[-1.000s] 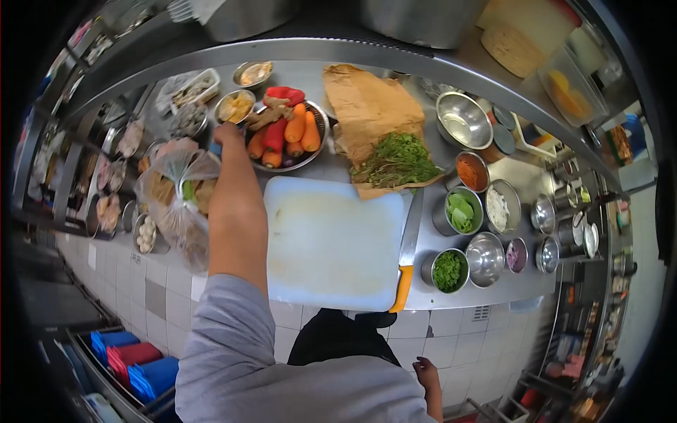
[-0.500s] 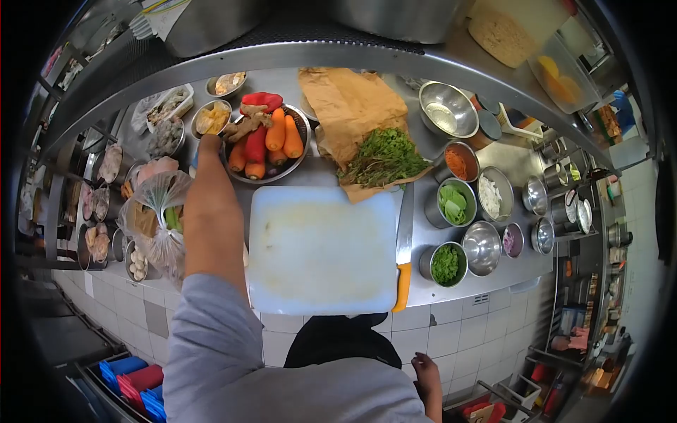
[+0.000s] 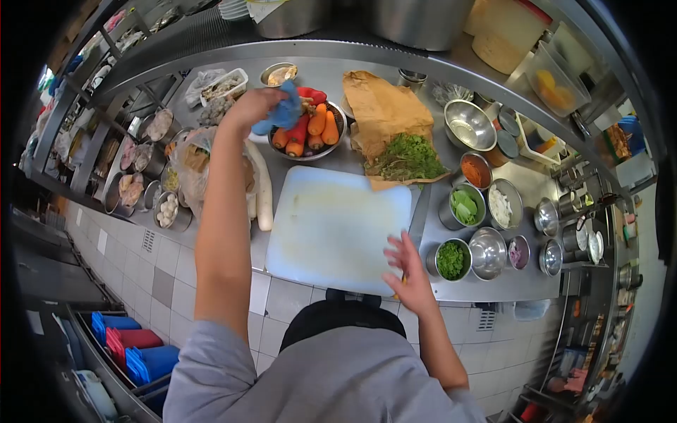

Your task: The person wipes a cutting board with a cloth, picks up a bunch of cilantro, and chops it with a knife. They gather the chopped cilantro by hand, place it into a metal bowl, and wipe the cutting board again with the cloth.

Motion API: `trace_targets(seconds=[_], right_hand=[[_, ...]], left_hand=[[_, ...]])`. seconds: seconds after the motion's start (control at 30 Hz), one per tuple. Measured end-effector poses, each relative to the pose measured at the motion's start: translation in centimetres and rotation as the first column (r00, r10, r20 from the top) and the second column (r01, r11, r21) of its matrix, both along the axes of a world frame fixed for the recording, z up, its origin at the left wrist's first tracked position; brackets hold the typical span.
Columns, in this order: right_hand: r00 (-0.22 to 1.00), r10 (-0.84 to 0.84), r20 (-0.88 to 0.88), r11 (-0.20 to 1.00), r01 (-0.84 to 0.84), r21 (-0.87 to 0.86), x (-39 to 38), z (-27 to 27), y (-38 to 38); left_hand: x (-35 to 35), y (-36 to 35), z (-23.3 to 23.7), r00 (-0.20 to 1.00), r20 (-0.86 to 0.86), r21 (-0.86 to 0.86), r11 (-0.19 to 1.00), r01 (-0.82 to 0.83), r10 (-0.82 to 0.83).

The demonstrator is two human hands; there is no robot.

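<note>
The white cutting board [image 3: 338, 225] lay at the middle of the counter, straight ahead of the person, and everything else was set around it. Past the board's far left corner, the left hand [image 3: 248, 109] held a blue cloth [image 3: 288, 109], its fingers bent closed on one part so that the rest hung loose. The fingertips were mostly hidden, so how tightly they pinched could not be told. The cloth overlapped the edge of a metal bowl [image 3: 343, 132] beyond the board; whether it touched the bowl could not be told either. That bowl's raised side seemed to keep the carrots [image 3: 321, 123] and red peppers [image 3: 300, 129] from rolling.

The right hand [image 3: 411, 271] was over the board's near right corner, fingers spread wide and apparently holding nothing. It partly covered the handle of a knife [image 3: 421, 215], which lay along the board's right edge, probably so that the blade was out of the way yet within reach.

Left of the board lay a long white radish [image 3: 263, 190], roughly alongside its edge. Beyond the board, brown paper [image 3: 388, 102] lay beneath leafy herbs [image 3: 409, 158], likely keeping loose stems off the metal. To the right, separate metal containers kept chopped greens [image 3: 451, 261], whole leaves [image 3: 463, 206] and orange shreds [image 3: 475, 173] from mixing.
</note>
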State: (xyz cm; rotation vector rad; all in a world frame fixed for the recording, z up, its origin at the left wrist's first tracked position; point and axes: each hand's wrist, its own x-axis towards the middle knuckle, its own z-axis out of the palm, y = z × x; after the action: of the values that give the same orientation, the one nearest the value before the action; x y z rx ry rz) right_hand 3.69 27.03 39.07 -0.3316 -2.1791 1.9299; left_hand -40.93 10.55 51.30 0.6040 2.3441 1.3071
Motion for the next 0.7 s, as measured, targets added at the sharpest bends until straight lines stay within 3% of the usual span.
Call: trace_targets(seconds=[0.03,0.1,0.13,0.2,0.3,0.33,0.37,0.4,0.43,0.5,0.57,0.6,0.63,0.67,0.7], right_hand=[[0.998,0.029,-0.063,0.996,-0.034,-0.084,-1.5,0.1,0.6],[0.989,-0.012,-0.147,0.942,-0.038,-0.334,-4.5,-0.9,1.6],[0.981,-0.074,-0.181,0.855,-0.031,-0.517,-5.8,-0.7,2.0],[0.958,-0.209,-0.196,0.571,-0.043,-0.820,-7.4,-0.8,2.1],[0.979,-0.185,-0.086,0.686,0.065,-0.725,-6.5,-5.3,3.4],[0.909,0.001,-0.416,0.644,-0.319,-0.695,-7.4,-2.7,4.9],[0.893,0.147,-0.426,0.870,-0.321,-0.375,-8.0,-2.6,6.5],[0.878,0.288,-0.382,0.951,-0.309,0.007,-8.4,-2.8,8.1],[0.933,0.222,-0.282,0.963,-0.256,-0.088,-9.2,-5.9,9.2],[0.994,0.087,-0.067,0.954,-0.102,-0.283,-11.1,-11.8,11.3],[0.938,-0.063,0.341,0.913,0.192,-0.359,-12.4,-13.1,11.8],[0.944,-0.154,0.291,0.975,0.098,0.200,-11.9,-13.1,10.4],[0.961,-0.198,0.194,0.715,0.006,0.699,-11.1,-12.7,8.1],[0.980,-0.181,0.083,0.221,-0.042,0.974,-10.7,-12.5,6.4],[0.975,-0.213,0.067,0.267,-0.008,0.964,-10.8,-12.6,5.7]], left_hand=[[4.5,-0.3,1.2,1.000,0.000,0.151,0.988,0.024,-0.024],[12.9,-0.6,3.3,0.992,-0.012,0.292,0.948,0.126,-0.128],[16.0,-0.6,2.5,0.972,-0.028,0.338,0.913,0.228,-0.233],[22.0,-0.4,-0.9,0.913,-0.001,0.383,0.844,0.376,-0.407],[31.2,-0.3,-8.4,0.872,0.067,0.363,0.826,0.431,-0.484],[33.6,-1.3,-9.6,0.895,0.118,0.367,0.856,0.363,-0.430],[35.7,-2.3,-10.7,0.911,0.171,0.369,0.882,0.293,-0.375],[37.5,-4.0,-12.3,0.908,0.296,0.337,0.922,0.190,-0.295],[39.3,-6.3,-14.1,0.884,0.417,0.290,0.953,0.092,-0.212],[41.9,-11.5,-18.2,0.860,0.504,0.128,0.992,0.012,-0.076],[44.7,-17.3,-23.0,0.801,0.572,-0.061,0.983,-0.172,0.175],[46.3,-20.4,-26.1,0.857,0.441,-0.249,0.954,-0.169,0.267],[48.0,-23.4,-29.2,0.900,0.288,-0.426,0.885,-0.187,0.328],[49.5,-26.1,-31.6,0.923,0.232,-0.577,0.807,-0.124,0.308],[51.1,-28.8,-33.9,0.945,0.182,-0.713,0.698,-0.063,0.270]])
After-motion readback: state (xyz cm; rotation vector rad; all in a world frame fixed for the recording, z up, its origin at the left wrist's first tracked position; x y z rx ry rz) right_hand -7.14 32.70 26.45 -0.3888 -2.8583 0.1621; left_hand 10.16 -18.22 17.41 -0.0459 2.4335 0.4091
